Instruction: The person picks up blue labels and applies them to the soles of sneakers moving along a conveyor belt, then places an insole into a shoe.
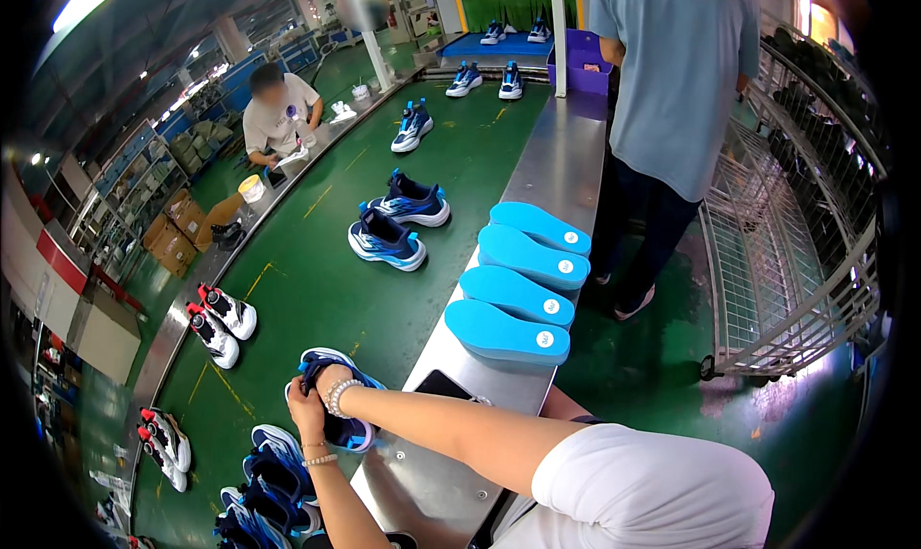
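Down at the near edge of the green conveyor belt (317, 290), both my hands close on a blue and white sneaker (338, 396). My right hand (326, 378), with a beaded bracelet at the wrist, has its grip wrapped over the top of the shoe, and my left hand (305, 407) holds it from the near side, so both grips are shut on it. Just nearer to me on the belt lie more blue sneakers (273, 477). To my right runs a long steel table (561, 161), with a dark phone (443, 386) lying flat on its near part. Beyond that, four light blue insoles (523, 280) overlap in a row on the table. Left of them, a pair of blue sneakers (398, 223) sits on the belt, and a red, black and white pair (221, 321) lies farther left. Farther off, a person in a grey-blue shirt (676, 70) stands beside the table by a wire cart (796, 261), and another person in a white shirt (278, 113) works across the belt.
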The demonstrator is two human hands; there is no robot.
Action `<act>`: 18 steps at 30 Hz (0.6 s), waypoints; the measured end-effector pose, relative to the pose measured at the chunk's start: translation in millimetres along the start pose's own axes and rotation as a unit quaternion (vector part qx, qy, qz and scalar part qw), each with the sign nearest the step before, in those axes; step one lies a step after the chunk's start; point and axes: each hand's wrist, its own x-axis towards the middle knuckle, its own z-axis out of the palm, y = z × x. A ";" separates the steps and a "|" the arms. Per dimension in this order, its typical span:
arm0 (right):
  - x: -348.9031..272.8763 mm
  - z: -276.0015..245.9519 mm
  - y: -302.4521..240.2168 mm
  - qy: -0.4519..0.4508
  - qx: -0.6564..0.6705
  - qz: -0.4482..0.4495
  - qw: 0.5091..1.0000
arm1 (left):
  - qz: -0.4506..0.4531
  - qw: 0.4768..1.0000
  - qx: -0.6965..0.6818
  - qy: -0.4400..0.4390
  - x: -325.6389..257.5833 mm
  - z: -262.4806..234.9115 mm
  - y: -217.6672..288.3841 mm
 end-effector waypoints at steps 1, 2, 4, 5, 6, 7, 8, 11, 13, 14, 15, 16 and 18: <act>2.9 2.5 -5.9 -0.002 -0.010 -0.016 1.000 | -0.001 1.000 -0.006 0.003 -0.1 -3.3 -1.1; -1.9 7.2 -1.2 -0.023 -0.003 -0.013 1.000 | -0.009 1.000 0.008 0.005 -4.3 -7.2 -0.8; 0.2 7.0 -0.1 -0.038 0.009 -0.016 0.999 | -0.007 0.999 0.037 0.004 -10.6 -14.4 24.7; 0.7 6.0 2.5 -0.054 -0.011 -0.020 0.998 | -0.018 0.999 0.036 -0.008 -7.9 -9.7 18.7; -2.5 3.6 2.1 -0.030 0.000 -0.044 0.999 | -0.024 0.999 0.045 -0.007 -7.9 -10.7 16.2; -7.5 1.9 -1.4 -0.030 0.003 -0.046 0.998 | -0.029 0.998 0.054 -0.006 -7.4 -12.3 15.5; -8.8 -2.6 -3.0 -0.029 0.005 -0.047 0.998 | -0.032 0.998 0.044 -0.006 -6.7 -13.9 16.1; -20.6 -21.0 -9.9 -0.025 0.004 -0.059 0.998 | -0.007 0.999 0.049 0.010 -4.3 -20.3 20.6; -34.0 -31.4 -12.0 -0.029 -0.002 -0.076 0.997 | -0.033 0.998 0.041 -0.019 -2.2 -27.3 17.8; -44.4 -39.7 -14.5 -0.029 -0.002 -0.090 0.995 | 0.009 0.999 -0.023 -0.032 -0.5 -26.8 4.3; -53.5 -49.3 -8.2 -0.019 -0.005 -0.102 0.995 | -0.009 0.998 -0.017 -0.065 -2.4 -25.8 21.6; -64.6 -59.2 -0.2 -0.001 -0.007 -0.115 0.993 | -0.024 0.997 0.015 -0.074 -2.7 -22.1 28.6; -91.5 -91.8 -6.0 0.068 -0.023 -0.206 0.976 | -0.005 0.998 0.018 -0.054 3.2 -30.9 -24.9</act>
